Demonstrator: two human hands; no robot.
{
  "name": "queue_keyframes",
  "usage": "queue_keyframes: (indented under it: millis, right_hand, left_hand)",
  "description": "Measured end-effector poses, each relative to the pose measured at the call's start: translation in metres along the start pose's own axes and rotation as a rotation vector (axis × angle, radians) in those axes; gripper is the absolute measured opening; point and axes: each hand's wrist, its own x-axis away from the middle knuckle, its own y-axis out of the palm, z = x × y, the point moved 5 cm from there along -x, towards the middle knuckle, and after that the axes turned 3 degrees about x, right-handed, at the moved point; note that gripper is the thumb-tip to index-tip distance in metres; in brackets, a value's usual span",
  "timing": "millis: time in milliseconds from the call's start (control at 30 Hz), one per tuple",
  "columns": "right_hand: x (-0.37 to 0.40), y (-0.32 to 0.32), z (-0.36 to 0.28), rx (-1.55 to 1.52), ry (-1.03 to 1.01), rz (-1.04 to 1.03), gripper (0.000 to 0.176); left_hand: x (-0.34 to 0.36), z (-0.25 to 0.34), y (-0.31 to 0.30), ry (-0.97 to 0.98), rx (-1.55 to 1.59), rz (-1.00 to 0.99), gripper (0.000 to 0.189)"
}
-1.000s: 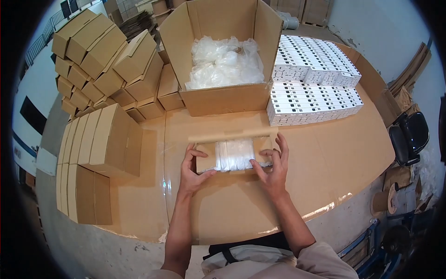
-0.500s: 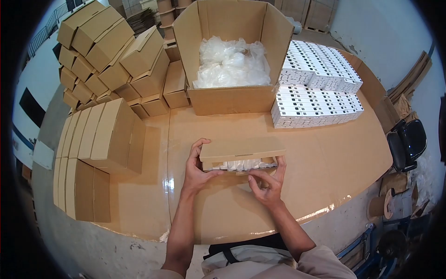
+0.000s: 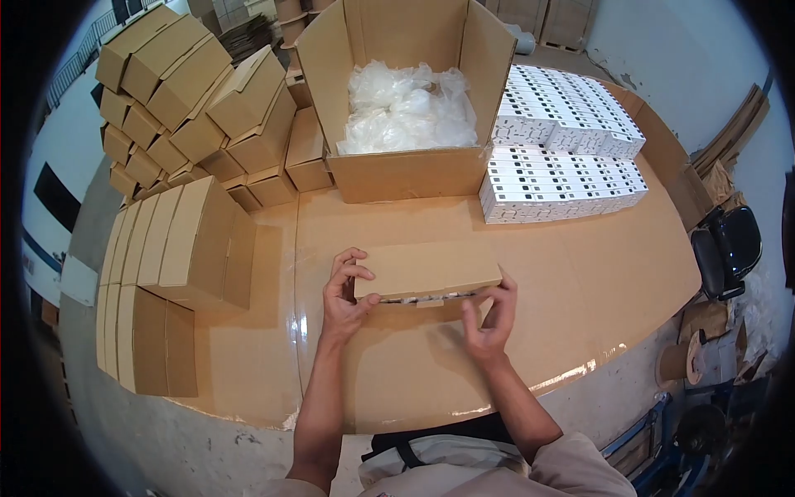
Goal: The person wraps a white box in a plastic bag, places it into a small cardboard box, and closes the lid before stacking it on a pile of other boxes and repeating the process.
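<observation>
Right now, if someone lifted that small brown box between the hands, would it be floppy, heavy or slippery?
Probably fairly stiff: the small box has flat cardboard faces. Likely light, since the left hand grips one end. Its front flap looks untucked, so it may gape.

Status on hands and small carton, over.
Left hand grips small carton at left end. Right hand open at front right corner. Carton almost shut, thin front gap. Nothing blocking.

Small box [image 3: 426, 269] before big carton [image 3: 406, 99]
</observation>
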Motion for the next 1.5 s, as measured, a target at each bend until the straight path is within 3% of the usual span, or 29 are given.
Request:
queue_keyframes:
  millis: [67,267,600,800,1100,1500]
  right_hand:
    - [-0.004,-0.002,0.012,-0.263,0.116,0.191,0.025]
    - [-0.006,-0.012,0.024,-0.105,0.068,0.055,0.023]
    - [-0.009,-0.016,0.024,-0.077,0.04,0.015,0.018]
    - [-0.016,-0.016,0.009,0.096,-0.089,-0.025,0.018]
    - [-0.015,-0.003,-0.02,0.35,-0.285,-0.186,0.031]
    - [-0.005,0.014,-0.018,0.372,-0.28,-0.072,0.028]
  left_hand:
    - [0.001,0.003,0.0,-0.025,-0.012,-0.041,0.041]
    - [0.002,0.003,-0.001,-0.071,-0.005,-0.084,0.032]
    - [0.004,0.003,-0.002,-0.113,0.021,-0.092,0.026]
    - [0.005,0.011,0.003,-0.031,-0.042,-0.064,0.022]
    - [0.042,0.039,0.047,0.207,-0.701,0.063,0.035]
    - [0.042,0.034,0.074,0.347,-0.81,0.224,0.037]
